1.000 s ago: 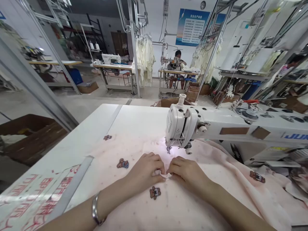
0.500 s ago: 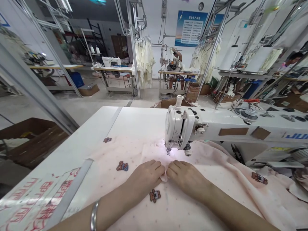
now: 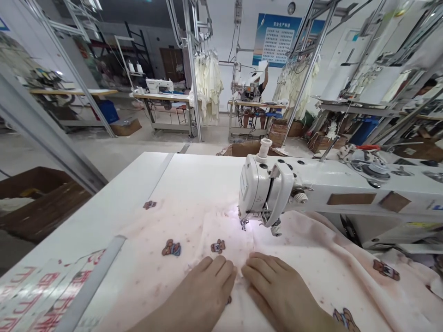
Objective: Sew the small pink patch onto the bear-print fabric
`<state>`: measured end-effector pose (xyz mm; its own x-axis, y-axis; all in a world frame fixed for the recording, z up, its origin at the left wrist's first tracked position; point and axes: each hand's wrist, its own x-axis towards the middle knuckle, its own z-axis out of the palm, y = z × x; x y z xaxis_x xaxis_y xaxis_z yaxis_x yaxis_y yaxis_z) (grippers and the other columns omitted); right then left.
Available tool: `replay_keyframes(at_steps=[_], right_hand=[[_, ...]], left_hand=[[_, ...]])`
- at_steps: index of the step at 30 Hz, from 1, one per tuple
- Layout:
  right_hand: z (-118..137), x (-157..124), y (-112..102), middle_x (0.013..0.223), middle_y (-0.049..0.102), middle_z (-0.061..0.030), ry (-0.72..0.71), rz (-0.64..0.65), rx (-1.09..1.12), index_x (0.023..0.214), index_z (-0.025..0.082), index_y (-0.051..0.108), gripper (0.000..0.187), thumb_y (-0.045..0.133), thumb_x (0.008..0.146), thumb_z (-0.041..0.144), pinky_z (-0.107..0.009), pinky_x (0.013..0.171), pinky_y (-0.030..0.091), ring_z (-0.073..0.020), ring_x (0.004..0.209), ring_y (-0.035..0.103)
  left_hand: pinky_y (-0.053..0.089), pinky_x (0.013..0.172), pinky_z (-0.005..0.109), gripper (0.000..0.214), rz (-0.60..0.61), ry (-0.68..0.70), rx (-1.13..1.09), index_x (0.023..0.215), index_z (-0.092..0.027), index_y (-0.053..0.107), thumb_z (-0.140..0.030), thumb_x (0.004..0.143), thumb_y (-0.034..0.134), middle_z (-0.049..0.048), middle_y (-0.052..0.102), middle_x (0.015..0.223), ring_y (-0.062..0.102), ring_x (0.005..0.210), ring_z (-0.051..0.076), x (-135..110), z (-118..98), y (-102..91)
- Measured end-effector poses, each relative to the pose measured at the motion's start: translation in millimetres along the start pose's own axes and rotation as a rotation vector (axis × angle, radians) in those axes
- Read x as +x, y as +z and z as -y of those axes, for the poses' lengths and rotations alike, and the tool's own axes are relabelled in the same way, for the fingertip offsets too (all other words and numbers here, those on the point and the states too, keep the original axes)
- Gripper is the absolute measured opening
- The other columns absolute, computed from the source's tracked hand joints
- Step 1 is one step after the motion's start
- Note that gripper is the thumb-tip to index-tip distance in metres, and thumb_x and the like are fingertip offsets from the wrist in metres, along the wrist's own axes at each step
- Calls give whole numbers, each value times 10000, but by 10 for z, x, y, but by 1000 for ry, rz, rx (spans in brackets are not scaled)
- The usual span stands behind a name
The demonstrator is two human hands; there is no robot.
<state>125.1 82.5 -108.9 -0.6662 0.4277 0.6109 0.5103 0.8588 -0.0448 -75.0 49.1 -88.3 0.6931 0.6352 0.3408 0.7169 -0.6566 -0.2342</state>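
My left hand (image 3: 200, 295) and right hand (image 3: 277, 286), flat and just apart, smooth pink printed fabric (image 3: 311, 258) near the presser foot (image 3: 244, 224), which looks ready for feeding under.

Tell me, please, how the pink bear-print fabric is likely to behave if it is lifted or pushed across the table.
The fabric looks thin and floppy, lying in soft folds beside the sewing machine, so it would probably drape when lifted. On the smooth table it may slide easily, and a push would likely ruck it.

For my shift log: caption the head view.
Left hand and right hand rest on pale pink bear-print fabric near a white sewing machine.
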Motion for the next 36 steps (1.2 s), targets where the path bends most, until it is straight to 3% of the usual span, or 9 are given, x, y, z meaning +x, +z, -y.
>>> replay_keyframes(at_steps=[3,6,8,12,19,24,27,33,36], right_hand=[[21,9,-8,962,668,-4,27,-29,33,1017,189,580,235,370,910,181,-298,766,524,-180,940,603],[-3,-7,25,955,669,-3,25,-50,51,1004,192,585,221,407,875,171,-294,767,519,-181,938,601],[-27,-27,66,942,668,-3,23,-54,63,995,192,589,221,409,867,177,-287,754,518,-180,924,604],[-48,-42,101,930,668,-7,24,-77,81,992,195,588,225,406,860,178,-285,745,520,-183,913,609],[-189,66,-147,895,661,-6,165,-26,291,938,202,576,239,362,880,112,-215,688,518,-129,819,622],[-403,140,-138,999,674,1,-78,-9,-5,948,175,595,350,255,954,92,-292,619,502,-159,719,605],[-421,145,-120,1013,662,-14,-149,12,10,967,153,599,362,238,991,152,-289,734,487,-165,880,596],[-341,161,-139,933,635,-54,-361,191,-153,954,117,607,220,391,916,109,-329,806,467,-215,849,543],[-387,108,-98,943,631,-56,-392,207,-131,951,116,603,175,436,899,106,-327,825,464,-221,890,532]], left_hand=[[379,587,315,53,-3,-35,-130,807,-152,610,-193,788,639,1,575,740,512,682,187,68,84,3],[374,553,289,183,-81,-127,-343,688,-172,586,-227,862,594,-17,560,677,506,633,160,169,200,85],[421,646,290,57,-144,-187,-471,825,-180,612,-211,869,590,-5,609,813,539,762,172,218,269,175],[361,945,367,304,-166,-149,-530,1098,-243,571,-261,815,680,-14,599,1168,475,1104,223,237,350,322],[340,984,416,361,-60,-132,-465,1105,-271,579,-236,775,722,-42,598,1219,461,1155,236,222,362,315],[389,959,469,329,30,-143,-452,1101,-262,608,-230,788,703,-18,607,1228,493,1153,264,261,374,214],[395,960,480,290,70,-162,-481,1083,-258,626,-253,801,689,-16,613,1227,507,1153,268,276,383,178],[366,976,441,304,3,-217,-529,1057,-300,629,-256,772,724,-59,618,1215,510,1150,233,263,364,222],[351,974,441,309,15,-211,-520,1074,-296,623,-245,783,712,-46,620,1217,516,1143,229,253,358,242]])
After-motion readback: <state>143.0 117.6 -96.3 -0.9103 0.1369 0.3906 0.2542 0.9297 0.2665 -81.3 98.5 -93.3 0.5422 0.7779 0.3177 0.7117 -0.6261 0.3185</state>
